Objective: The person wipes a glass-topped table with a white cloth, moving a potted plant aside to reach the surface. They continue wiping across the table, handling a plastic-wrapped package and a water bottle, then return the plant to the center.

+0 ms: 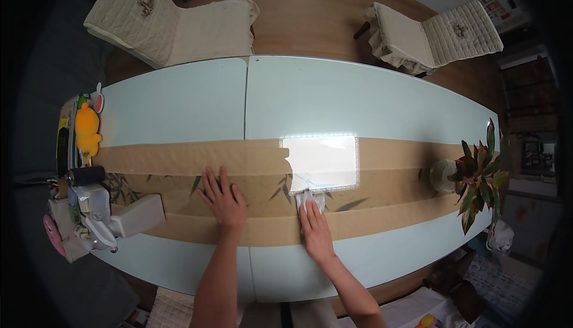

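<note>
My left hand [224, 202] lies flat on the tan table runner [264, 232], palm down with its fingers spread and nothing held. To its right, my right hand [317, 234] presses a crumpled white cloth or tissue [311, 200] against the tabletop, its fingers together over it. The runner has a darker middle band with printed bamboo leaves and crosses a long pale green glass-topped table [179, 100]. Just beyond the cloth, a bright rectangular reflection [322, 160] shines on the surface. The underside of both hands is hidden.
At the left end stand a yellow plush toy [87, 129], a hairbrush [99, 100], a dark cylinder [87, 176], a whitish container [141, 216] and other items. A potted plant [479, 171] stands at the right end. Two quilted covered chairs [210, 28] [403, 37] face the far edge.
</note>
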Tool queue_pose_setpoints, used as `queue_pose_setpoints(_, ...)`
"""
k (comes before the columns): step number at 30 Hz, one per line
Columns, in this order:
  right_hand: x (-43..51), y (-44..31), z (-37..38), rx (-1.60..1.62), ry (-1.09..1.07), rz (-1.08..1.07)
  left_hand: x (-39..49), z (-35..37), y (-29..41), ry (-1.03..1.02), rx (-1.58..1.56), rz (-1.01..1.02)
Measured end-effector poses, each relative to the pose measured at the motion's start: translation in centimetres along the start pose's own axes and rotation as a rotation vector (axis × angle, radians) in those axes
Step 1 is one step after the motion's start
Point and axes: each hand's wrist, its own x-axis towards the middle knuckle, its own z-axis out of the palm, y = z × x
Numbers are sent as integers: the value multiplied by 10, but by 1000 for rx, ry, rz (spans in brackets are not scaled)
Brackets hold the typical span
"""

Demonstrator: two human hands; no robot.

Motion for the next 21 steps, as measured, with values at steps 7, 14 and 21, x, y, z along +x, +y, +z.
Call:
queue_pose_setpoints(7, -22, -4, 5, 9, -24, 35, 1, -1, 0, -10, -5, -4)
queue_pose_setpoints(14, -28, -8, 8, 87, 0, 64, 2, -2, 0, -14, -11, -1)
queue_pose_setpoints(21, -75, 22, 4, 2, -32, 173, 1, -2, -3, -5, -2, 1)
